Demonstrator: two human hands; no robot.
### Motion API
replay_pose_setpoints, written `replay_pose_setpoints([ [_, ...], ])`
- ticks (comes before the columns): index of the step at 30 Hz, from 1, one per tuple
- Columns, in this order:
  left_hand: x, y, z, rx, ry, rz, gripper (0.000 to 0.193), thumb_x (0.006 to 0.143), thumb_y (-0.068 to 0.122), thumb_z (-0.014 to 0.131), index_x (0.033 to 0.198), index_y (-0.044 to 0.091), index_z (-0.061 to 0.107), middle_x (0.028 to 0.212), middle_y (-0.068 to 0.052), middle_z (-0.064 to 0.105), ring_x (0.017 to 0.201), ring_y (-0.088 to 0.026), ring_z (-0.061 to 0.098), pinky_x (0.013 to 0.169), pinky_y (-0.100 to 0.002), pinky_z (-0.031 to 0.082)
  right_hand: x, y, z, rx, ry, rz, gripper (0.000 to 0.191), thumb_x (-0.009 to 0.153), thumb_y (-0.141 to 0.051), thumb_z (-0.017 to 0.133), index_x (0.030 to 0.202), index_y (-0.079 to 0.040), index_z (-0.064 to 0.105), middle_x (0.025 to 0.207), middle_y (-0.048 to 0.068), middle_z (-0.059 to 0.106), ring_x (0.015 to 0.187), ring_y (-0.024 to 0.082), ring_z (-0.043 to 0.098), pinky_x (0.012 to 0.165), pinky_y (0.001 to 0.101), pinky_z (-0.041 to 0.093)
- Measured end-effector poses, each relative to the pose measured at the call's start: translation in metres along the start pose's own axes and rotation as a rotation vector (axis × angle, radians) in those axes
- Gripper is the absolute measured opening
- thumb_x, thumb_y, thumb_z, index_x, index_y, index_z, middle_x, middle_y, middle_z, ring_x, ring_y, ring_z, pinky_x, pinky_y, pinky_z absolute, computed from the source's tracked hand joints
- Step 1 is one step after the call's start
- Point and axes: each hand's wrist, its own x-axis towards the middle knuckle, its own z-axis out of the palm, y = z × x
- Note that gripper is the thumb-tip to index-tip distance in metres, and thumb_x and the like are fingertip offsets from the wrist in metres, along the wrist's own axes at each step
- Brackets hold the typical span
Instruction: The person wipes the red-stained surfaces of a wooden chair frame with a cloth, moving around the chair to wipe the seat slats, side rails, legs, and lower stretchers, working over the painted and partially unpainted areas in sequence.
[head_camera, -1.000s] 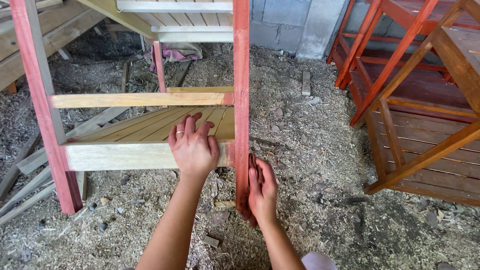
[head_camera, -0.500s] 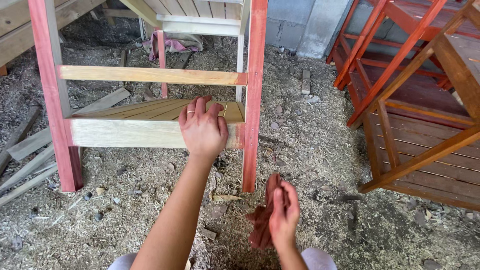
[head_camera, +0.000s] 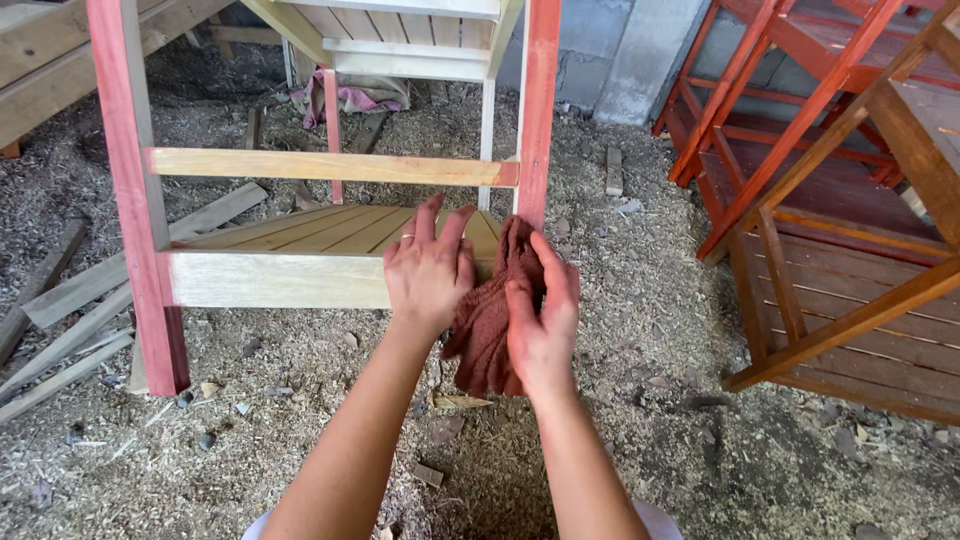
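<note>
Hanging in front of the red leg (head_camera: 537, 110) at the near right corner of the wooden chair frame (head_camera: 300, 230), a reddish-brown rag (head_camera: 487, 320), bunched and draping down toward the sawdust floor (head_camera: 640, 330). Gripping its right side, the right hand (head_camera: 543, 315), fingers curled along the cloth with the thumb tucked behind, seemingly gathering the rag into a wad for rubbing stain. Pressing beside it, the left hand (head_camera: 430, 268), fingers spread and flat, resting on the pale front rail (head_camera: 275, 278) and touching the rag's left edge, likely steadying the frame. Standing to the right, well apart, stained red-brown frames (head_camera: 830, 200); lying far left, loose boards (head_camera: 90, 290). Compared with half a second earlier: rag and right hand now lifted from low near the floor up to the chair corner, meeting the left hand; left hand staying on the rail.
</note>
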Motion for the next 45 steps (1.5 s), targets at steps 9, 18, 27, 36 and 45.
replay_pose_setpoints([
  [9,-0.004,-0.002,-0.016,-0.021,-0.089,0.1,0.062,0.093,0.066,0.05,0.145,0.032,0.053,0.153,-0.021,0.043,0.129,-0.043,0.055,0.097,-0.058,0.043,-0.004,-0.003,0.009,0.023,0.025,0.079,0.059,0.076,-0.009,0.087,0.128,-0.002,0.06,0.109,0.009,0.065,0.095,0.017,0.064,0.083,0.0303,0.058],
  [18,-0.005,0.004,-0.018,-0.055,-0.05,0.055,0.055,0.093,0.058,0.054,0.143,0.035,0.056,0.155,-0.022,0.043,0.129,-0.041,0.057,0.097,-0.058,0.045,-0.012,0.054,-0.008,-0.102,0.001,0.181,0.028,0.108,-0.023,0.051,0.129,-0.006,0.059,0.104,0.012,0.067,0.09,0.021,0.063,0.078,0.038,0.052],
  [27,-0.013,0.013,-0.01,-0.071,0.211,0.073,0.036,0.097,0.045,0.06,0.131,0.032,0.065,0.146,-0.014,0.054,0.129,-0.035,0.056,0.105,-0.052,0.043,-0.021,0.085,0.014,0.247,-0.052,0.322,0.038,0.112,-0.043,0.032,0.124,-0.01,0.048,0.11,0.01,0.062,0.104,0.019,0.057,0.093,0.0314,0.047],
  [36,-0.063,0.058,0.012,-0.363,0.253,0.155,0.054,0.086,0.038,0.074,0.129,0.006,0.064,0.137,-0.017,0.059,0.123,-0.04,0.055,0.104,-0.051,0.044,-0.013,0.091,0.018,0.802,-0.174,0.397,0.025,0.109,-0.033,0.038,0.127,-0.016,0.038,0.123,0.006,0.054,0.115,0.018,0.057,0.096,0.0361,0.052],
  [45,-0.089,0.054,0.034,-0.301,0.323,0.133,0.041,0.091,0.022,0.072,0.13,0.011,0.069,0.132,-0.011,0.064,0.116,-0.036,0.057,0.102,-0.047,0.048,-0.01,0.094,0.006,0.689,-0.209,0.463,0.029,0.113,-0.035,0.03,0.127,-0.012,0.042,0.118,0.009,0.062,0.109,0.02,0.061,0.093,0.035,0.053],
])
